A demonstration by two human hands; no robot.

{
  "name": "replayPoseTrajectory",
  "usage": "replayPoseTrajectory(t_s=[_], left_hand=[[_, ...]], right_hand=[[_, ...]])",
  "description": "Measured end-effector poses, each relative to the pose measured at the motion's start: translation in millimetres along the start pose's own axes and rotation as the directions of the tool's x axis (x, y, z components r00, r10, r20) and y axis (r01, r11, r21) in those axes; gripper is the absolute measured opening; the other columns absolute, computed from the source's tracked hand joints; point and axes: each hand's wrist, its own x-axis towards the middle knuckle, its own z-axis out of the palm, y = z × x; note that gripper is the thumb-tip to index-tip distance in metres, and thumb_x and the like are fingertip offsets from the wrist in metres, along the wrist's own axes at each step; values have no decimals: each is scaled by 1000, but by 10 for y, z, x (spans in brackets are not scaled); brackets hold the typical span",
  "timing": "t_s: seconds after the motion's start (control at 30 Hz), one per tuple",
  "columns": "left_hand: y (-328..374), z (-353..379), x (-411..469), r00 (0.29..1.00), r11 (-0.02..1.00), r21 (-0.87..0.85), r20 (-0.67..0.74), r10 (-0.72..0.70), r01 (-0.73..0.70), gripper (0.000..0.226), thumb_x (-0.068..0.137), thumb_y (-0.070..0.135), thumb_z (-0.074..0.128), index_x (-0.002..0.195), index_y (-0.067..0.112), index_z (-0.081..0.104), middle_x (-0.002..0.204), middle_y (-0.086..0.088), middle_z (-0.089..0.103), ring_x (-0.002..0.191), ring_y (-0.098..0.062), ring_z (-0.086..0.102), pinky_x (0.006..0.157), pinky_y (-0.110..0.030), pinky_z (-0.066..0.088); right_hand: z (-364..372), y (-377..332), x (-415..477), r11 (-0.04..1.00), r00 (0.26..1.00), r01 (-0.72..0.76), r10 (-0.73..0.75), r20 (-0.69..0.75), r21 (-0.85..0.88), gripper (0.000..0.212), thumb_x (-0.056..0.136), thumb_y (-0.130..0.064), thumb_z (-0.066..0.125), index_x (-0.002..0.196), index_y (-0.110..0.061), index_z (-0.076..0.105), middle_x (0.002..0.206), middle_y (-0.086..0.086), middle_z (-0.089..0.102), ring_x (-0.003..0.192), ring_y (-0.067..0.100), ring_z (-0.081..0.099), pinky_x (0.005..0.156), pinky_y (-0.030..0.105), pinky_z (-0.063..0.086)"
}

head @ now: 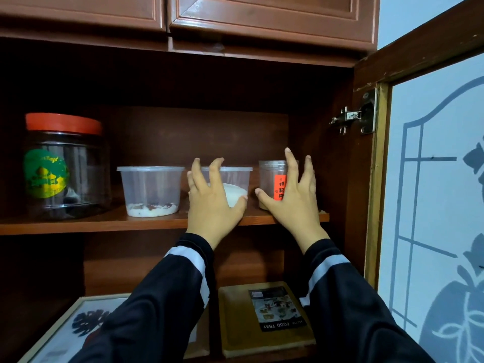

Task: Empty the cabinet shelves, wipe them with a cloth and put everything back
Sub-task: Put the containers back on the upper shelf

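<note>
On the wooden cabinet shelf stand a large clear jar with a red lid, a clear tub with residue at its bottom, a second clear tub holding something white and a small jar with an orange label. My left hand is spread open in front of the second tub, fingers around it without a plain grip. In front of the small jar, my right hand is also open, its thumb near the jar's base.
The cabinet door with a patterned glass panel stands open on the right, its latch at the frame. On the lower shelf lie a yellow food tray and a framed picture. Closed upper doors are above.
</note>
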Motion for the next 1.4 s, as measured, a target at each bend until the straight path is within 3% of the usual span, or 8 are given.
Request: replayPoseTrajectory(t_s=[0.17,0.3,0.47,0.7,0.8,0.97,1.1,1.4], left_hand=[[18,-57,-151,997,985,156,-7,77,-75,87,89,43,60,157,23,10,163,-19,4,150,-41,9,119,-53,24],[-157,-185,-284,968,958,216,-119,219,-190,70,91,38,58,152,20,29,162,-14,19,152,-33,8,122,-47,13],[-465,-415,-284,915,911,362,-264,304,-198,62,90,29,53,150,15,40,163,-15,18,152,-35,5,123,-51,6],[-880,-688,-273,943,881,449,-202,265,-152,75,90,36,48,158,18,22,166,-12,2,153,-33,-5,122,-51,0],[-1027,-737,-318,956,867,471,-143,258,-164,76,92,42,44,159,27,12,167,-9,-7,153,-31,-8,122,-53,0],[-1138,-744,-331,946,838,502,-106,306,-215,59,98,40,33,156,40,19,167,-6,-8,153,-31,-7,122,-51,-3],[-1164,-730,-324,951,858,470,-111,289,-206,57,100,37,29,156,39,21,167,-6,-7,153,-30,-7,122,-51,-2],[-1196,-737,-348,957,862,466,-101,273,-197,62,97,45,31,157,33,21,167,-8,-7,153,-30,-6,121,-55,3]], right_hand=[[46,-117,-123,995,988,92,-97,-121,-46,83,92,-48,56,157,-27,8,164,13,-3,151,32,-9,122,51,4],[141,-313,-315,977,953,209,-214,-212,-45,77,94,-40,54,157,-18,16,165,11,4,152,28,-9,122,45,1],[303,-695,-488,959,953,282,-279,-123,15,76,98,-44,50,158,-23,8,166,4,-1,152,22,-11,123,40,2],[546,-965,-551,976,976,218,-218,-1,-19,70,103,-42,42,158,-28,1,164,4,-16,150,27,-16,122,44,3],[584,-978,-567,983,982,186,-186,-8,-5,69,102,-35,45,158,-31,4,164,1,-17,150,31,-13,122,47,7],[570,-1045,-528,992,991,128,-129,39,16,81,100,-31,51,157,-33,-6,161,3,-26,149,43,-3,118,49,26],[563,-1077,-508,994,993,111,-111,46,12,88,96,-25,57,156,-35,-8,161,0,-28,148,45,0,108,50,43],[547,-1128,-476,996,994,76,-78,72,40,89,92,-12,61,156,-33,3,161,-10,-24,150,39,-1,100,44,50]])
